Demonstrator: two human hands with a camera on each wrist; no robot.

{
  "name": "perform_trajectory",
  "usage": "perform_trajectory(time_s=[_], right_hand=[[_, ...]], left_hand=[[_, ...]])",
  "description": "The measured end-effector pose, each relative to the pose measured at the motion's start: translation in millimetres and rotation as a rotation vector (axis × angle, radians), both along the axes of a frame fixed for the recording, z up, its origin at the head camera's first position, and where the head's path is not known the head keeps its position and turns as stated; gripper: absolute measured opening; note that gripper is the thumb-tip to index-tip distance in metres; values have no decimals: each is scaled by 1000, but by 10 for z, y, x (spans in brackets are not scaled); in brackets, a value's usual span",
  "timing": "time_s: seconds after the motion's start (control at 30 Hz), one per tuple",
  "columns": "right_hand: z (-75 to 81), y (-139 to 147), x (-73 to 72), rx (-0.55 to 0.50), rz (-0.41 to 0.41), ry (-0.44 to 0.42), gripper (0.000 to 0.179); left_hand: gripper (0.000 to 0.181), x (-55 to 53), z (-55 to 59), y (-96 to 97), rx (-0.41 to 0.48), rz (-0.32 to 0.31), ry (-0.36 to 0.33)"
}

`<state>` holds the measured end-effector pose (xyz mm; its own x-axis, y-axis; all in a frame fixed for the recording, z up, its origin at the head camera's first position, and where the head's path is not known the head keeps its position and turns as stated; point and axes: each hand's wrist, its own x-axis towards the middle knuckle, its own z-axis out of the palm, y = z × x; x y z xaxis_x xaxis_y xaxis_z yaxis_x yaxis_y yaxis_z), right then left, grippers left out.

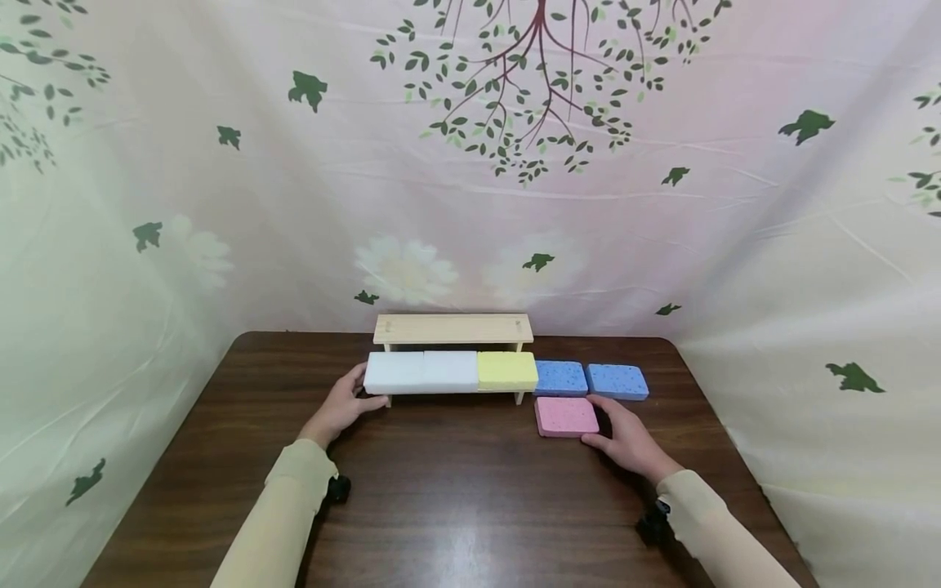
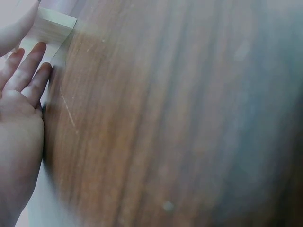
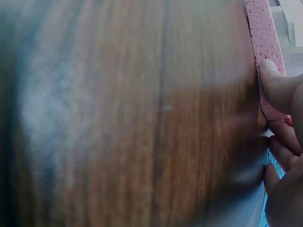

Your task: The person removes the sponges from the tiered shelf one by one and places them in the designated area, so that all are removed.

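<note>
Two white sponge-like blocks, a left one [image 1: 394, 373] and a middle one [image 1: 451, 372], and a yellow block [image 1: 507, 371] lie in a row on the front step of a small wooden stand [image 1: 452, 328]. At the row's left end is my left hand [image 1: 345, 406], fingers beside the left white block and thumb pointing toward the stand's front leg. Its fingers [image 2: 29, 78] look fairly straight in the left wrist view. A pink sponge [image 1: 566, 417] lies flat on the table, and my right hand [image 1: 626, 435] pinches its right end, thumb [image 3: 269, 68] along the front side.
Behind the pink sponge lie two blue sponges, one [image 1: 560, 378] by the stand's right end and another [image 1: 617, 381] to its right. The dark wooden table [image 1: 441, 506] reaches back to a leaf-printed cloth [image 1: 470, 220], which also hangs along both sides.
</note>
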<state>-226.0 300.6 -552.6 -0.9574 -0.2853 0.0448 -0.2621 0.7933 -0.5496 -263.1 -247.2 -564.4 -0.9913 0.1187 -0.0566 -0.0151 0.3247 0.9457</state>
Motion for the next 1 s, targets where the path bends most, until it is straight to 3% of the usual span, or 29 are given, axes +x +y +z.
perform_trajectory(time_s=[0.33, 0.53, 0.8, 1.0], right_hand=[[35, -18, 1, 7, 3, -12, 80], [84, -9, 1, 47, 11, -6, 92], [285, -46, 32, 20, 5, 96, 97], [487, -208, -45, -2, -6, 107, 94]], left_hand=[[87, -21, -6, -14, -1, -6, 12], [85, -17, 19, 4, 3, -10, 5], [88, -23, -13, -8, -9, -7, 5], [86, -18, -19, 2, -18, -5, 6]])
